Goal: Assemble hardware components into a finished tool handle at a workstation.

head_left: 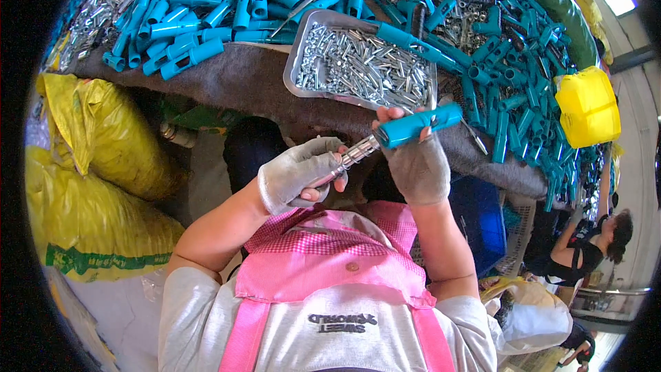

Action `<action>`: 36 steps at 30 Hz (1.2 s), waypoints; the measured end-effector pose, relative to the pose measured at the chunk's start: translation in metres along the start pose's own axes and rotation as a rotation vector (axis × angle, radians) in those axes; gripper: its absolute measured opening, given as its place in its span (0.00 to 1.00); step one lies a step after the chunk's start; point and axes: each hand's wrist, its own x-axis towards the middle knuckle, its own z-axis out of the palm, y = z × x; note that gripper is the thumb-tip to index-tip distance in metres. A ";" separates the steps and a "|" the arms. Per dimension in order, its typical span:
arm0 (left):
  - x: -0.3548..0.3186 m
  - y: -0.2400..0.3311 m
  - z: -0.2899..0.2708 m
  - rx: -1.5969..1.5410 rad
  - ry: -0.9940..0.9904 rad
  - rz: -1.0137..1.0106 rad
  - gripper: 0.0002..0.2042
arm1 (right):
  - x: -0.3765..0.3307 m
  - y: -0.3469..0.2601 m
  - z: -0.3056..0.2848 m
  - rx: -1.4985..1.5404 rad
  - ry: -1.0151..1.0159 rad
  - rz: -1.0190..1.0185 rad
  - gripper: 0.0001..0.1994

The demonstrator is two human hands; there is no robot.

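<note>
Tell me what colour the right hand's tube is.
The tube is teal-blue, clearest in the head view.

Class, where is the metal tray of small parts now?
In the head view, the metal tray lies above and slightly right of centre, between the heaped teal tubes and the right hand.

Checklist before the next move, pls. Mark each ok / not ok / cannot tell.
1. Left hand gripping the metal rod: ok.
2. Right hand gripping the teal tube: ok.
3. Metal rod in line with teal tube: not ok, they look angled in this view.
4. Rod tip inside the tube: cannot tell.
5. Metal tray stocked with small metal pins: ok.
</note>
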 end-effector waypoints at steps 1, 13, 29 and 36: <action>-0.002 0.000 0.000 0.040 -0.028 0.008 0.14 | -0.006 0.003 0.000 0.065 0.041 0.038 0.14; 0.001 -0.010 -0.015 0.198 -0.004 -0.133 0.18 | -0.020 -0.022 -0.009 -0.641 -0.063 0.195 0.29; 0.004 -0.020 -0.018 0.144 -0.137 -0.239 0.23 | -0.016 -0.005 -0.005 -1.374 -0.495 -0.180 0.18; 0.003 -0.020 -0.012 0.166 0.036 -0.220 0.22 | -0.019 0.019 0.005 -1.213 0.004 0.278 0.18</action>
